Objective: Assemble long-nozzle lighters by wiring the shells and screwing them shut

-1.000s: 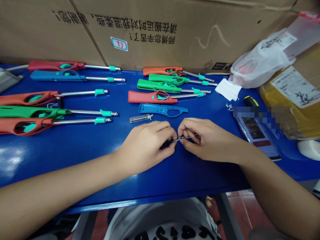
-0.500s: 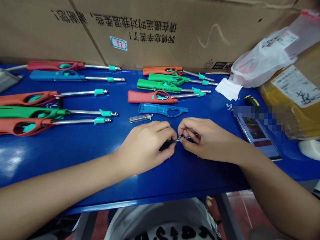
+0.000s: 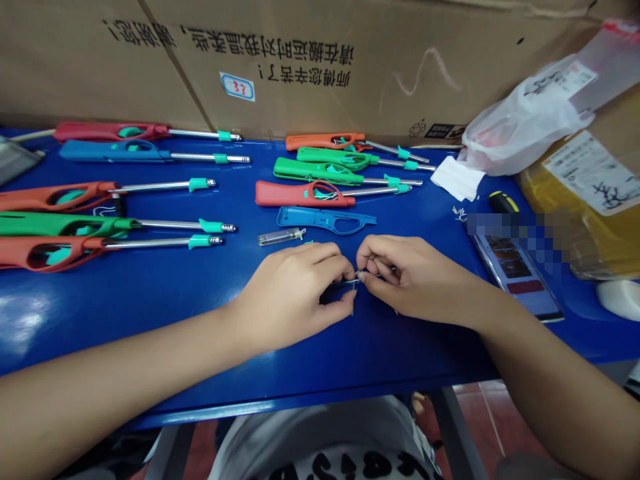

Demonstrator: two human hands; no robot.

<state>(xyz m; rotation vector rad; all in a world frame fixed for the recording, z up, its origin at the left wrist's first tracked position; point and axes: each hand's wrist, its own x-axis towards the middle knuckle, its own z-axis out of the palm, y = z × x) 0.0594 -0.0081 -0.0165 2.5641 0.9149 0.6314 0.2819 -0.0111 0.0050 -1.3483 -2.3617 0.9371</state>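
Observation:
My left hand is curled at the middle of the table over a thin, shiny piece, mostly hidden under its fingers. The left thumb stands a little apart from the index finger. From the other side my right hand pinches the end of that piece between thumb and index finger, the fingertips of both hands almost touching. Just beyond the hands lie a blue lighter handle half and a clear lighter fuel tank. A small teal part is partly covered by my left hand.
Long-necked lighters in red, blue and green lie at the left. Several more, including a red one, lie at the back centre. A cardboard box stands behind. A phone and white plastic bag are at the right.
My left thumb has moved slightly away from the index finger, toward the right. The right fingertips have shifted slightly left along the thin piece. The lighters and loose parts have not moved.

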